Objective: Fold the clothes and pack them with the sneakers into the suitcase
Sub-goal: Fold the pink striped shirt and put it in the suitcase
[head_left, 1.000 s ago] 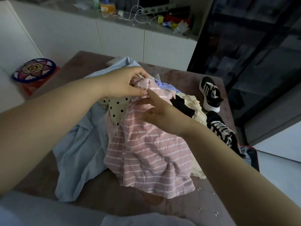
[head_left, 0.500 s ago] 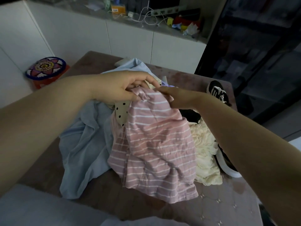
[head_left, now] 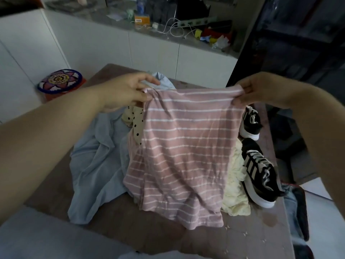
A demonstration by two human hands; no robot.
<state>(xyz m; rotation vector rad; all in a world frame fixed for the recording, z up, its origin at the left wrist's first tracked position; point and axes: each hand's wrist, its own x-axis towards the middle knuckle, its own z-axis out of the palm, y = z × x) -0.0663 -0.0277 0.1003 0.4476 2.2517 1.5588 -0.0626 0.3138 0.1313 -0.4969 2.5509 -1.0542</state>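
Table: a brown table top (head_left: 168,238) carries a loose pile of clothes, with two sneakers along its right side.
Pile: a light blue garment (head_left: 97,165) sprawls on the left, a cream polka-dot cloth (head_left: 137,124) shows under the left wrist, and a crumpled cream garment (head_left: 235,193) lies on the right.
Sneakers: the far sneaker (head_left: 250,122) and the near sneaker (head_left: 261,169), black with white soles, sit just beside the cream garment.
Suitcase: what looks like the suitcase (head_left: 300,208) shows only as a dark edge with a bluish inside, past the table's right corner.
Background: white cabinets (head_left: 153,53) under a cluttered counter (head_left: 112,21), a round flower-patterned cushion (head_left: 59,81) at left, a dark glass cabinet (head_left: 298,43) at right.
In the way: the raised pink striped garment (head_left: 184,146) hides the middle of the pile and part of the cream garment.
Left hand: the left hand (head_left: 127,92) has thumb and curled fingers pinching the garment's upper left corner.
Right hand: the right hand (head_left: 261,88) pinches the upper right corner the same way.
Pink striped garment: its top edge is stretched between the two hands, and the rest hangs down, the lower hem resting on the table.
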